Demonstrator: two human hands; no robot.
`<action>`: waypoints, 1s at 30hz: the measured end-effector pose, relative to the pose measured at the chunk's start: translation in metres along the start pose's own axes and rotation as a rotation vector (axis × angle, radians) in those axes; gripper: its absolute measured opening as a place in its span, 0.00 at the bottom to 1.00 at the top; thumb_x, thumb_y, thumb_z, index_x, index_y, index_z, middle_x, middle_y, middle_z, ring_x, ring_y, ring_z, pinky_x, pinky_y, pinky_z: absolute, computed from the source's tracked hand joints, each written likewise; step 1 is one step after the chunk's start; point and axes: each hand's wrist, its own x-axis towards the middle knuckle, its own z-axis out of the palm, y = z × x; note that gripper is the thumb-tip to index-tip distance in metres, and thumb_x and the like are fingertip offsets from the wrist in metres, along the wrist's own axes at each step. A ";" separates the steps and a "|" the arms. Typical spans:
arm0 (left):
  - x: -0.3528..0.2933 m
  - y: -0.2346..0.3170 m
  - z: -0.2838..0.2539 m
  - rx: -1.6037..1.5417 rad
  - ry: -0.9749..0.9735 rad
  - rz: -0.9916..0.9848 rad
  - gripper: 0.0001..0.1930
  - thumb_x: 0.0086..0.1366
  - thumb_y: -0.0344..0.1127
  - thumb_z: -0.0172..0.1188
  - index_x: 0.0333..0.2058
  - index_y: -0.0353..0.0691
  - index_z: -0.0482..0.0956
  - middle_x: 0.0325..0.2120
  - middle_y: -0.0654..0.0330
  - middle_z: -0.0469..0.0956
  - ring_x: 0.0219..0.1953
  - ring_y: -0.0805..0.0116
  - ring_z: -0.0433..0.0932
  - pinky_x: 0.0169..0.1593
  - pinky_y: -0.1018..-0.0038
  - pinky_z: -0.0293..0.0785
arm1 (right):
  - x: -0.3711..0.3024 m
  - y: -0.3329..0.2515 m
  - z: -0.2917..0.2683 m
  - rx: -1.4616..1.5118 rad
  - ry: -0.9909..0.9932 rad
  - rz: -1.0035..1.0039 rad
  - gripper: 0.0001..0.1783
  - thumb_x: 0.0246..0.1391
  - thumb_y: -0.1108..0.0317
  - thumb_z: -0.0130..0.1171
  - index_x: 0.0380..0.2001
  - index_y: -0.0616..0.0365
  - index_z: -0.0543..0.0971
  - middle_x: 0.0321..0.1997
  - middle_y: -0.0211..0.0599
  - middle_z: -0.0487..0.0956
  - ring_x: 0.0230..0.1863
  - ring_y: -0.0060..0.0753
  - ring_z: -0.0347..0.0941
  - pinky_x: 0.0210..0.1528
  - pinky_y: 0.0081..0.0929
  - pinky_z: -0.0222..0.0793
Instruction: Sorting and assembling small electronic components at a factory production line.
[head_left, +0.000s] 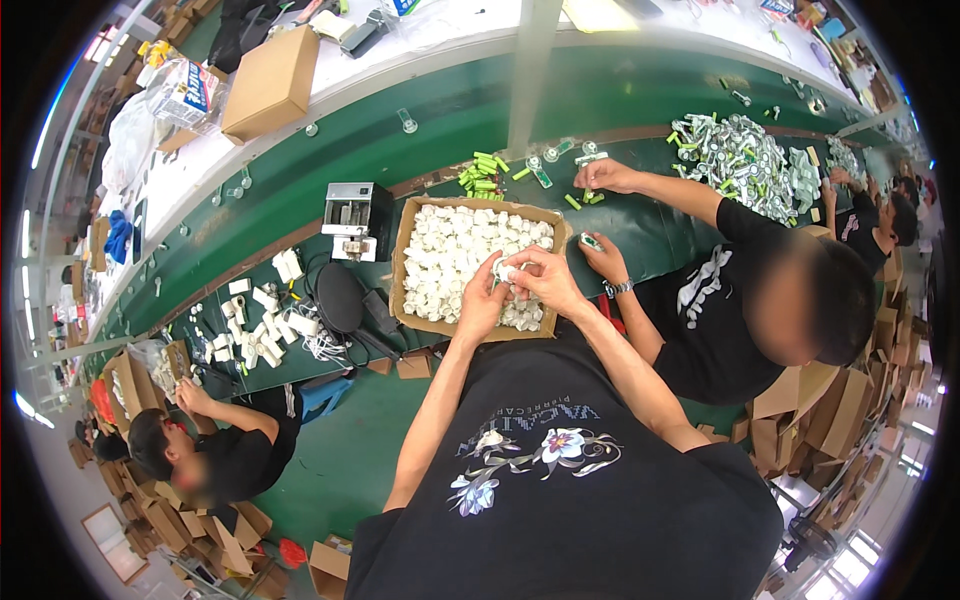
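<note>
Over an open cardboard box (400, 268) my two hands meet. Small white plastic pieces (450, 232) fill the box in rows. Between the fingertips of my left hand (483, 302) and my right hand (548, 280) is a small white plastic part (506, 270), partly covered by the fingers. Both hands are closed on it. Its exact kind cannot be made out. Just beyond the box lies a pile of green battery cells (482, 176).
Left of the box stands a small grey machine (355, 215), near a dark round object (340, 297) and white plastic housings (265, 335). On the right a co-worker's hand (605, 255) holds a small green-and-white part. Beyond is a heap of green-and-white parts (735, 160). A green conveyor belt (440, 130) runs behind.
</note>
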 end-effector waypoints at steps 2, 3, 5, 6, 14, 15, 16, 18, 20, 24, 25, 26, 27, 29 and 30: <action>0.000 -0.002 0.000 0.021 0.013 0.019 0.32 0.74 0.20 0.56 0.75 0.40 0.65 0.39 0.61 0.79 0.32 0.77 0.77 0.37 0.76 0.77 | 0.003 0.003 0.003 -0.141 0.034 -0.065 0.10 0.66 0.73 0.69 0.47 0.66 0.86 0.46 0.34 0.78 0.30 0.20 0.80 0.29 0.22 0.78; 0.000 -0.002 0.001 0.035 0.010 0.027 0.32 0.74 0.21 0.56 0.75 0.40 0.65 0.40 0.60 0.79 0.32 0.77 0.78 0.37 0.76 0.77 | 0.003 0.001 0.004 -0.142 0.030 -0.065 0.10 0.66 0.73 0.69 0.47 0.66 0.86 0.46 0.34 0.78 0.30 0.20 0.80 0.29 0.22 0.78; -0.001 -0.001 0.000 0.046 0.011 0.036 0.32 0.73 0.21 0.56 0.75 0.39 0.66 0.40 0.60 0.79 0.31 0.77 0.78 0.36 0.76 0.77 | 0.003 -0.001 0.007 -0.184 0.060 -0.061 0.10 0.66 0.73 0.69 0.47 0.66 0.86 0.47 0.34 0.77 0.28 0.20 0.80 0.29 0.23 0.78; -0.002 0.000 0.001 0.057 0.009 0.035 0.32 0.73 0.21 0.56 0.75 0.39 0.66 0.41 0.60 0.80 0.31 0.77 0.77 0.36 0.76 0.76 | 0.003 0.000 0.008 -0.186 0.058 -0.061 0.10 0.66 0.73 0.69 0.47 0.66 0.86 0.47 0.34 0.77 0.28 0.20 0.80 0.29 0.23 0.78; -0.004 0.002 -0.008 0.035 -0.020 0.038 0.30 0.74 0.28 0.57 0.73 0.39 0.69 0.39 0.61 0.81 0.31 0.78 0.76 0.34 0.77 0.74 | 0.007 0.005 0.012 -0.195 0.106 -0.039 0.12 0.64 0.71 0.71 0.46 0.64 0.82 0.35 0.34 0.85 0.29 0.22 0.82 0.30 0.22 0.79; -0.004 0.002 -0.010 -0.028 -0.020 0.026 0.28 0.76 0.32 0.57 0.73 0.40 0.69 0.38 0.62 0.82 0.30 0.78 0.76 0.33 0.77 0.74 | 0.007 0.005 0.012 -0.195 0.105 -0.039 0.12 0.64 0.71 0.71 0.46 0.64 0.82 0.35 0.34 0.85 0.29 0.22 0.82 0.30 0.22 0.79; -0.004 0.001 -0.011 -0.091 -0.020 0.015 0.27 0.78 0.36 0.57 0.73 0.40 0.70 0.37 0.63 0.82 0.30 0.78 0.76 0.33 0.78 0.73 | 0.007 0.004 0.013 -0.217 0.108 -0.029 0.12 0.64 0.70 0.71 0.46 0.64 0.82 0.35 0.34 0.85 0.30 0.22 0.82 0.31 0.22 0.79; -0.004 0.000 -0.007 -0.038 0.001 0.015 0.26 0.79 0.39 0.56 0.72 0.40 0.70 0.37 0.64 0.82 0.30 0.78 0.76 0.33 0.78 0.73 | 0.007 0.004 0.012 -0.239 0.110 -0.020 0.12 0.64 0.70 0.72 0.46 0.64 0.82 0.35 0.34 0.85 0.31 0.22 0.82 0.32 0.23 0.79; -0.004 -0.002 -0.005 0.014 0.021 0.016 0.26 0.81 0.42 0.55 0.72 0.41 0.71 0.36 0.65 0.82 0.29 0.78 0.76 0.33 0.78 0.73 | 0.006 0.004 0.008 -0.162 0.089 0.012 0.13 0.64 0.69 0.72 0.46 0.64 0.83 0.35 0.35 0.85 0.32 0.22 0.81 0.33 0.24 0.79; -0.003 -0.004 -0.006 -0.008 0.020 0.008 0.25 0.83 0.44 0.53 0.71 0.41 0.72 0.36 0.65 0.82 0.29 0.79 0.75 0.33 0.78 0.73 | 0.004 -0.001 0.005 -0.122 0.035 0.059 0.15 0.65 0.66 0.72 0.46 0.66 0.81 0.43 0.38 0.81 0.34 0.25 0.83 0.36 0.26 0.80; -0.003 -0.004 -0.007 0.023 0.027 0.010 0.24 0.83 0.44 0.52 0.71 0.42 0.72 0.37 0.64 0.83 0.29 0.79 0.74 0.33 0.78 0.73 | 0.003 -0.003 0.006 -0.165 0.043 0.090 0.17 0.64 0.66 0.73 0.47 0.66 0.80 0.43 0.38 0.82 0.34 0.25 0.83 0.35 0.26 0.80; -0.003 -0.004 -0.007 0.022 0.028 0.008 0.24 0.83 0.44 0.52 0.71 0.42 0.72 0.37 0.64 0.83 0.29 0.79 0.74 0.33 0.78 0.73 | 0.002 -0.005 0.008 -0.208 0.050 0.121 0.18 0.63 0.66 0.74 0.48 0.66 0.80 0.43 0.39 0.83 0.34 0.25 0.83 0.34 0.25 0.80; -0.003 -0.003 -0.007 0.014 0.026 0.004 0.25 0.84 0.47 0.49 0.71 0.42 0.73 0.37 0.64 0.83 0.29 0.78 0.74 0.33 0.78 0.73 | 0.003 -0.005 0.008 -0.207 0.052 0.122 0.18 0.63 0.66 0.74 0.48 0.66 0.80 0.43 0.39 0.83 0.34 0.25 0.83 0.34 0.25 0.80; -0.003 -0.001 -0.006 0.006 0.021 -0.001 0.26 0.85 0.50 0.47 0.71 0.42 0.73 0.37 0.63 0.83 0.29 0.78 0.74 0.33 0.78 0.73 | 0.004 -0.004 0.008 -0.115 0.121 0.077 0.21 0.62 0.67 0.75 0.50 0.67 0.78 0.40 0.38 0.84 0.34 0.25 0.84 0.32 0.24 0.80; -0.003 -0.002 -0.008 -0.042 0.015 0.000 0.28 0.85 0.54 0.43 0.70 0.41 0.73 0.37 0.63 0.83 0.29 0.78 0.74 0.33 0.78 0.72 | 0.005 -0.006 0.009 -0.114 0.120 0.078 0.21 0.62 0.67 0.75 0.50 0.67 0.78 0.40 0.38 0.84 0.34 0.25 0.84 0.32 0.24 0.80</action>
